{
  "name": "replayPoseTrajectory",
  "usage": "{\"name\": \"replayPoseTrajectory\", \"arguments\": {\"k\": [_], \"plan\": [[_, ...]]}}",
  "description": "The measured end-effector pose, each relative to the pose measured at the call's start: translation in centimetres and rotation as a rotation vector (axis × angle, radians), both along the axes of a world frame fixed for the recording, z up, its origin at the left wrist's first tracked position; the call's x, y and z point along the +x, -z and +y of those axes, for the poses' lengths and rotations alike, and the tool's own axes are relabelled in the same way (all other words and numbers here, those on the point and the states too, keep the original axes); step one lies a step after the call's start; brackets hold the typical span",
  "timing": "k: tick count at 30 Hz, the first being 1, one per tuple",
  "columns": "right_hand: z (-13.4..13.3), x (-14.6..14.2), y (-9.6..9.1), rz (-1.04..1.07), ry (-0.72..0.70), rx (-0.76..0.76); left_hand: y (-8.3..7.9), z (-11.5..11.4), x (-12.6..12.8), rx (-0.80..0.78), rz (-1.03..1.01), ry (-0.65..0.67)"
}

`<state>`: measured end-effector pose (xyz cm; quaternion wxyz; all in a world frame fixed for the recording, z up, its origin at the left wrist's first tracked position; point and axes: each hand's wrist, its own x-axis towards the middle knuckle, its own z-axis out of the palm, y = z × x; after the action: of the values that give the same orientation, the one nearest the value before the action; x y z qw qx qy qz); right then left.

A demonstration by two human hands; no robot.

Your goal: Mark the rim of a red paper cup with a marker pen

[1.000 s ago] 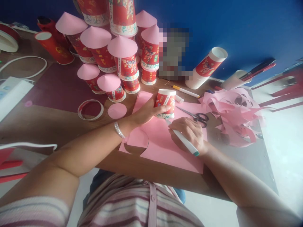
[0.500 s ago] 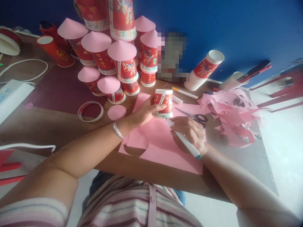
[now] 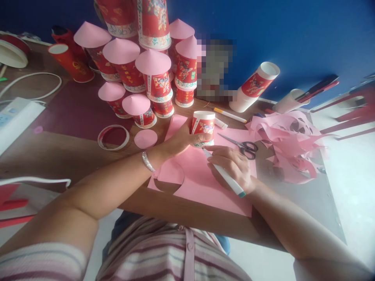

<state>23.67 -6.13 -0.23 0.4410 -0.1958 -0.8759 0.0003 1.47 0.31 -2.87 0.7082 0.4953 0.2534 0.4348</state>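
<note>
My left hand [image 3: 180, 140] wraps round a red paper cup [image 3: 203, 125] that stands upside down on a pink paper sheet [image 3: 205, 183]. My right hand [image 3: 233, 166] grips a white pen with a green end [image 3: 224, 174]; its tip touches the sheet at the cup's lower rim. The sheet has a round hole cut out near its left edge. A pink paper circle [image 3: 145, 138] lies to the left of the sheet. Scissors [image 3: 244, 146] rest on the sheet just right of the cup.
Several red cups with pink cone tops [image 3: 152, 74] are stacked at the back. A cut ring [image 3: 113, 137] lies on the table. Pink paper scraps [image 3: 288, 142] pile up at the right. A cup stack [image 3: 254, 85] lies on its side, with a marker [image 3: 230, 114] nearby.
The pen tip has slid left along the cup's lower rim, and my right hand followed. My left hand keeps its hold on the cup.
</note>
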Motion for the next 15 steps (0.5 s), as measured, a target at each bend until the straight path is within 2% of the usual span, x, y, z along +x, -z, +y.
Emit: {"name": "replayPoseTrajectory", "arguments": {"k": [5,15], "plan": [[0.22,-0.01,-0.41,0.039,0.027,0.076,-0.11,-0.05,-0.16,-0.067,-0.005,-0.032],[0.07,0.33,-0.34,-0.032,0.086,0.072,-0.17,-0.05,-0.02,-0.020,0.027,0.003]]}}
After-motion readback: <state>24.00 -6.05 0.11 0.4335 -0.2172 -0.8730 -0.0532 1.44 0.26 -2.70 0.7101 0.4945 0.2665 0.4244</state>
